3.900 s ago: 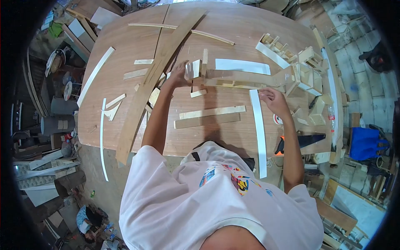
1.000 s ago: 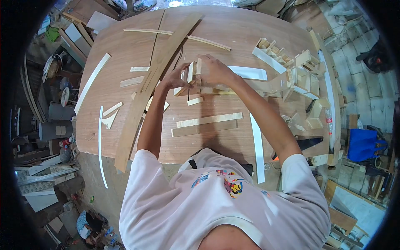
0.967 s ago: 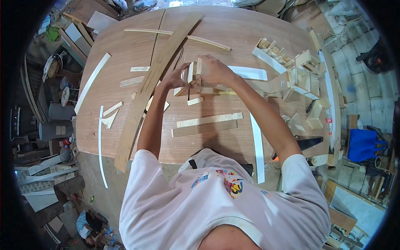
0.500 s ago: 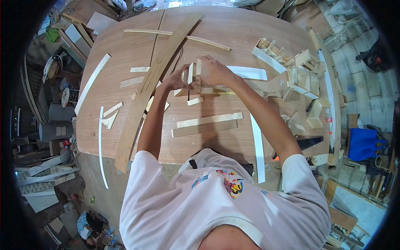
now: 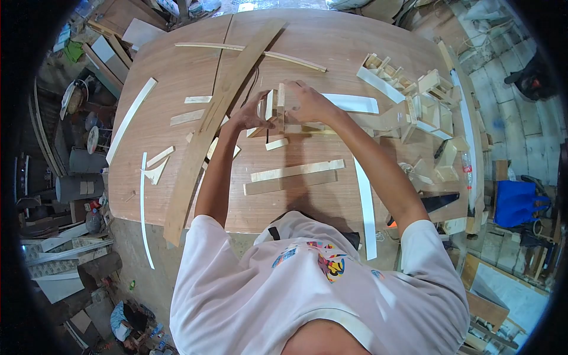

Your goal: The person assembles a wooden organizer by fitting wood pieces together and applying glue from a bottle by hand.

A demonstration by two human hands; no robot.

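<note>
Near the middle of the table, my left hand (image 5: 251, 112) is closed around a short pale wood block (image 5: 271, 105), thumb and fingers on its left side. A narrow upright wood strip (image 5: 281, 104) stands against the right side of that block. My right hand (image 5: 305, 103) grips this strip from the right, its fingers bent and their tips partly hidden. Just below the hands lies a small wood offcut (image 5: 276, 144). Nearer to me are two parallel wood strips, a lighter one (image 5: 297, 170) and a browner one (image 5: 290, 183).
A long brown plank (image 5: 222, 121) crosses the table (image 5: 331, 35) diagonally on my left. White strips (image 5: 365, 207) lie around the work. To the right are small wooden assemblies (image 5: 432, 112), a handsaw (image 5: 439, 202) and a plastic bottle (image 5: 467, 165).
My right hand's fingers have shifted slightly to the right along the upright strip. My left hand and the wood block stay in place.
</note>
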